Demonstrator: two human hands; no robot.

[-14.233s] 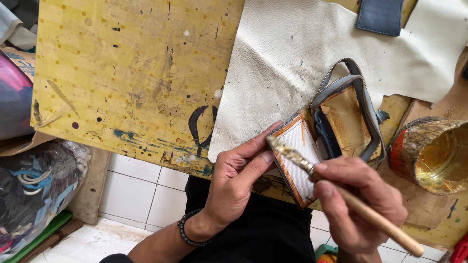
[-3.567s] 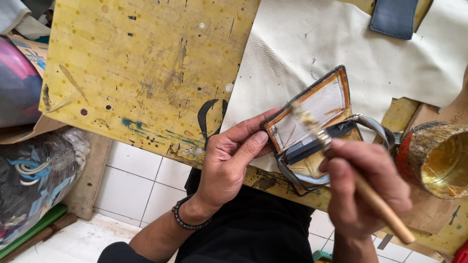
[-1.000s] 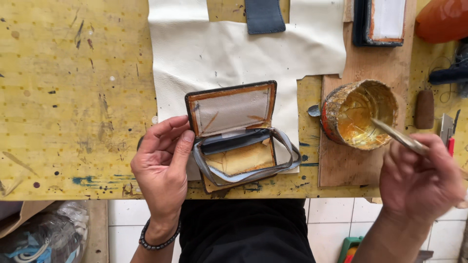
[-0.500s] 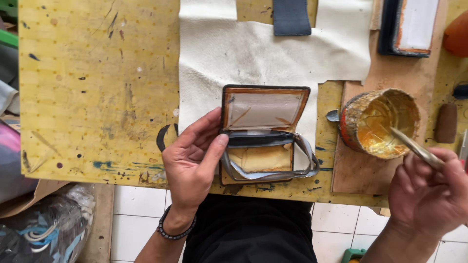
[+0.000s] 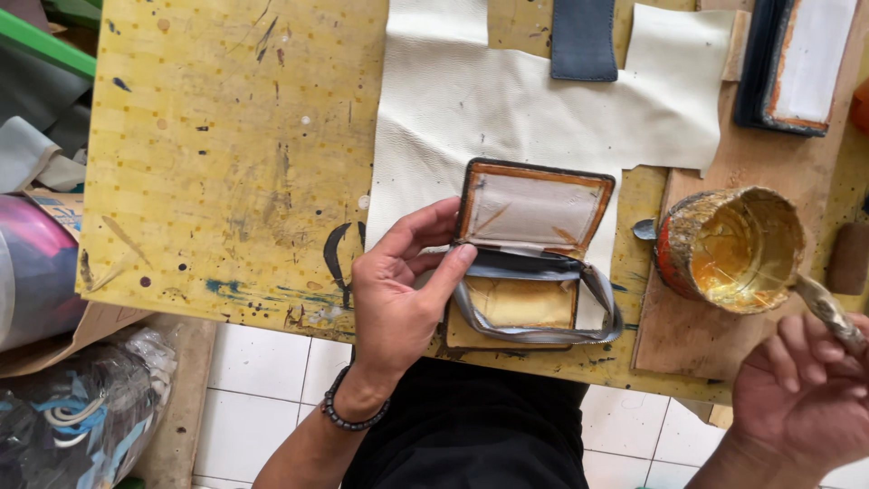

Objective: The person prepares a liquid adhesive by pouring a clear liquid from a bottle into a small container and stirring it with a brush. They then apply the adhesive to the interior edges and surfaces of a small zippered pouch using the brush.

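Head view: your left hand (image 5: 398,290) pinches the open wallet's (image 5: 529,249) left edge on the yellow table (image 5: 226,163).
Right hand (image 5: 801,394): closed around the brush (image 5: 828,308), beside the glue can (image 5: 733,249).

Single head view, looking steeply down, close over yellow workbench (image 5: 226,181) edge.

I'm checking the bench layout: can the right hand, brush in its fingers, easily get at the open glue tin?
Probably yes. The right hand holds the brush just beside the glue tin, whose open top is uncovered, with nothing between them.
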